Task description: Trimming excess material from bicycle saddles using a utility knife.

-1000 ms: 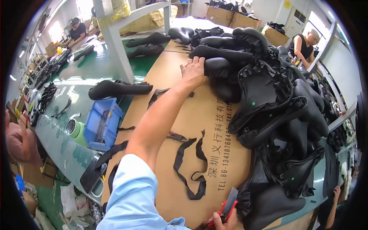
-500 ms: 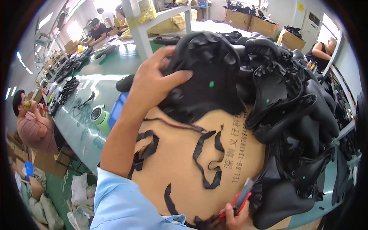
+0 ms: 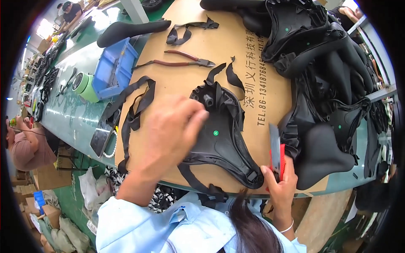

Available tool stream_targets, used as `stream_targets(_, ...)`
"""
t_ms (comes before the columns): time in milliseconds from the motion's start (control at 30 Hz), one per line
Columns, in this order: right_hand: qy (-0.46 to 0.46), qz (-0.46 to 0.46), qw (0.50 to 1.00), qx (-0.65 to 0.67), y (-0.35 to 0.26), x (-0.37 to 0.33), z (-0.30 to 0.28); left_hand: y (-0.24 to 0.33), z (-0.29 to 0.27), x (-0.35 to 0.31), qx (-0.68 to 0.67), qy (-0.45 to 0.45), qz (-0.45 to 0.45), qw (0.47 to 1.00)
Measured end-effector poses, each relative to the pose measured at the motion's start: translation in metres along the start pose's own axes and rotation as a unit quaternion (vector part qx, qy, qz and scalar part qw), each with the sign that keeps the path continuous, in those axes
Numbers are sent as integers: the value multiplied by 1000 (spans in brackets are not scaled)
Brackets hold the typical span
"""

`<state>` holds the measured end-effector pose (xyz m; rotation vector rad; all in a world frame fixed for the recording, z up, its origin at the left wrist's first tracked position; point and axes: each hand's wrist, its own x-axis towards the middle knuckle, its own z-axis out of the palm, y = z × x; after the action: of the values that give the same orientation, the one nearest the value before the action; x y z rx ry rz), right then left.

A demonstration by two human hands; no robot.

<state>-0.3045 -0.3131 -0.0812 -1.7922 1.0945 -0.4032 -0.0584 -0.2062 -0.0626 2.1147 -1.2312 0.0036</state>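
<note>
A black bicycle saddle lies underside up on the cardboard, its narrow nose pointing toward me and a green dot on its shell. Loose cover material is bunched at its wide end. My left hand, blurred by motion, is over the saddle's left side; its fingers look curled, but whether they grip anything is unclear. In my right hand is a utility knife with a red handle, blade up, just right of the saddle's nose. A black strip trails from beside the nose toward the table edge.
Red-handled cutting pliers and black offcut strips lie on the cardboard. A blue bin, green cup and phone-like slab are left. Black saddles are heaped right. Other people sit around the table.
The saddle, raised in my left hand before, now rests on the cardboard. My left hand has come down nearer me. The knife has moved up beside the saddle. The view has tilted down.
</note>
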Motion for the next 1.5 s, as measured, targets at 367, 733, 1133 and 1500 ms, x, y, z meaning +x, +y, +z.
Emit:
stream_targets(367, -116, -69, 986, 98, -40, 50, 33, 42, 53, -28, -146, -58, -109, 982)
stream_targets(733, -73, -265, 957, -95, -16, 24, 4, 35, 45, -36, -275, -9, -182, 944)
stream_targets(1133, -158, -253, 950, -95, -9, 22, -7, 32, 41, -42, -385, -13, -192, 903)
stream_targets(1500, -197, -114, 926, -301, -35, -43, -44, 18, 36, -37, -692, -50, -170, 700)
